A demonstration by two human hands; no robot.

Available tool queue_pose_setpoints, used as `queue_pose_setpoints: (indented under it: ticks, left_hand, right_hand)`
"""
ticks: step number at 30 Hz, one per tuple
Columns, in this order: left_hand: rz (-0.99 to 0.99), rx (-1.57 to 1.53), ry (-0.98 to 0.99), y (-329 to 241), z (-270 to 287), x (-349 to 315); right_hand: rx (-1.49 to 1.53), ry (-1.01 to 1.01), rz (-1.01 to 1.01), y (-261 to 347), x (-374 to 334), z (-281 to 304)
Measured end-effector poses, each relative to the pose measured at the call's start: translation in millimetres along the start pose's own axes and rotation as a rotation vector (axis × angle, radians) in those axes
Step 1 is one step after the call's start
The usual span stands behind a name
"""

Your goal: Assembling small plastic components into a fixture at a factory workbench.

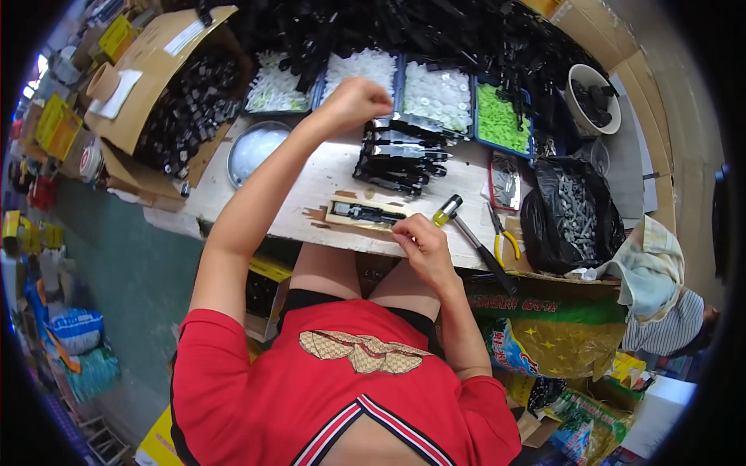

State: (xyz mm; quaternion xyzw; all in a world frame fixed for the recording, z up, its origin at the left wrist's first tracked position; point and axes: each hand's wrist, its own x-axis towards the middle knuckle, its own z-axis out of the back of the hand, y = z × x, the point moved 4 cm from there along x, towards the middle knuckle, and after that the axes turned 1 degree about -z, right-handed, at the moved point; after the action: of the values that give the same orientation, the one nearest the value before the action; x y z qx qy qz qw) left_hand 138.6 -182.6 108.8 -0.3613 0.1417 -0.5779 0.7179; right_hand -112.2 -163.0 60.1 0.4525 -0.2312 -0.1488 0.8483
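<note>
My left hand (353, 103) is raised over a blue-rimmed tray of small white plastic pieces (359, 68). Its fingers are curled together, and anything in them is hidden. At the front of the table my right hand (423, 245) rests by the right end of a pale wooden fixture (336, 220). Thumb and fingertips there are pinched together; whether they hold a small piece cannot be made out. Lying in the fixture is a long black part with a metallic strip (361, 211). Beyond it are several stacked black and silver assemblies (400, 159).
A hammer (474, 237) and yellow-handled pliers (507, 242) lie to the right, near a black bag of grey screw-like pieces (576, 213). Trays of white discs (437, 97) and green pieces (501, 116) stand behind. At left are a round metal dish (252, 153) and a cardboard box (128, 116).
</note>
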Motion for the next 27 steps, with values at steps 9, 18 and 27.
queue_pose_setpoints:
  ticks: [9, 18, 27]
  left_hand:
    - [-0.214, 0.56, 0.139, 8, -79, 102]
    - [-0.168, 0.516, 0.185, 17, -75, 114]
    - [-0.209, 0.614, 0.209, 18, -79, 107]
  right_hand:
    - [-0.012, -0.009, -0.059, -18, -3, 21]
    - [0.003, -0.032, -0.027, -21, 0, 26]
    - [-0.047, -0.042, -0.001, -8, 2, 23]
